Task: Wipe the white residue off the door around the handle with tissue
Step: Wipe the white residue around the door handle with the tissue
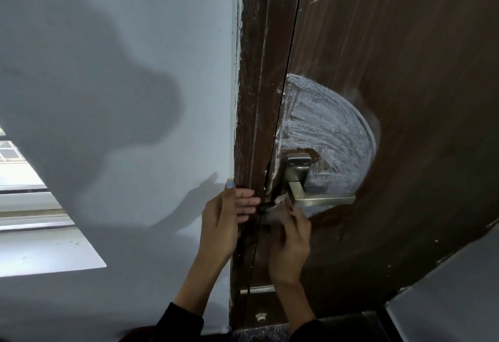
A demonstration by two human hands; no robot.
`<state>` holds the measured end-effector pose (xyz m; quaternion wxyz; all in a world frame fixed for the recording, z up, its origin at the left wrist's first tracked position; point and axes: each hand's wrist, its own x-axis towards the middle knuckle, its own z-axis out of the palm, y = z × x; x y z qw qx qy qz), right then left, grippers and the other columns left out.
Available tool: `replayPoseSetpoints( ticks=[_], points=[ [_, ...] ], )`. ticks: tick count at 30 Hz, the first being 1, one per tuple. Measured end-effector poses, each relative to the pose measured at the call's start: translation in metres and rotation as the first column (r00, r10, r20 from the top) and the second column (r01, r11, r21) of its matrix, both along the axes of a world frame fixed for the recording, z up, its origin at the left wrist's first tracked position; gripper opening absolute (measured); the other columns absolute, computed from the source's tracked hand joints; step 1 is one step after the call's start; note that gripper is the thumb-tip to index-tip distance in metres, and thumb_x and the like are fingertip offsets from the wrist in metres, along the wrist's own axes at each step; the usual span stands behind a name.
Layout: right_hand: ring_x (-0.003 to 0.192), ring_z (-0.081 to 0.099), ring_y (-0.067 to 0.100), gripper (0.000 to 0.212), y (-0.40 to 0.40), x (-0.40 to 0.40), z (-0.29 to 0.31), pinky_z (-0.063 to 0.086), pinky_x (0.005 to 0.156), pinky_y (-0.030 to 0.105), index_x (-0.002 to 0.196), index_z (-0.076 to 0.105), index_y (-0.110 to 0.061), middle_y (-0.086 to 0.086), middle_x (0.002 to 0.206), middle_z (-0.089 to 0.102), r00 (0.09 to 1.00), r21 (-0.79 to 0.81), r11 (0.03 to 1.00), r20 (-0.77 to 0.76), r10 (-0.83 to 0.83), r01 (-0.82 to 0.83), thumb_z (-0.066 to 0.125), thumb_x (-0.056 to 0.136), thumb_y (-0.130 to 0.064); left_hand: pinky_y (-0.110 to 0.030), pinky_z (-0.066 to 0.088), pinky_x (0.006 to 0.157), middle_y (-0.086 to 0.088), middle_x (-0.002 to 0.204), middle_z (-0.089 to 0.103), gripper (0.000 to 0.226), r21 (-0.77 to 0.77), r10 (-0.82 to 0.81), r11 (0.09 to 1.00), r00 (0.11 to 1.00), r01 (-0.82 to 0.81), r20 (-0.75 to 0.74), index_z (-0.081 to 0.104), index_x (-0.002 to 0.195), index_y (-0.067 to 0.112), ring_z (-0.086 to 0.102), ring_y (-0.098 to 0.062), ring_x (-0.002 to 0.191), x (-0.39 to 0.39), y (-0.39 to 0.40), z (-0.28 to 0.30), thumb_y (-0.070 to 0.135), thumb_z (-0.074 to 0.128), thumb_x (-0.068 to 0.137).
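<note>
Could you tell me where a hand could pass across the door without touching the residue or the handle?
Free: the brown door above and right of the white residue, and below the handle. Crowded: the door edge left of the handle, where the left hand and right hand work with the tissue.

A single head-worn, wide-angle view looks forward and slightly down, close to the door handle (310,193), which sits a little below and right of the picture's centre. The brown door (405,98) fills the area right of the handle, the pale wall (121,71) the area left of it. Both forearms enter from the bottom edge below the handle. Straight lines bow near the edges.
</note>
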<state>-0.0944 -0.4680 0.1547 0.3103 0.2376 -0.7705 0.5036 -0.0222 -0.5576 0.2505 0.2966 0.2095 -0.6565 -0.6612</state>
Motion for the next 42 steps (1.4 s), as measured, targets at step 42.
replayPoseSetpoints(
  ticks=[42],
  points=[
    [0.084, 0.064, 0.026, 0.023, 0.023, -0.037, 0.029, 0.053, 0.081, 0.046, 0.082, 0.066, -0.014, 0.014, 0.088, 0.069, 0.807, -0.498, 0.867, 0.519, 0.281, 0.018, 0.069, 0.074, 0.007, -0.024, 0.055, 0.075, 0.0, 0.091, 0.075, 0.059, 0.01, 0.117, 0.993, 0.992, -0.117, -0.047, 0.069, 0.097, 0.017, 0.071, -0.013, 0.085, -0.025, 0.055, 0.01, 0.055, 0.026, 0.085]
  ],
)
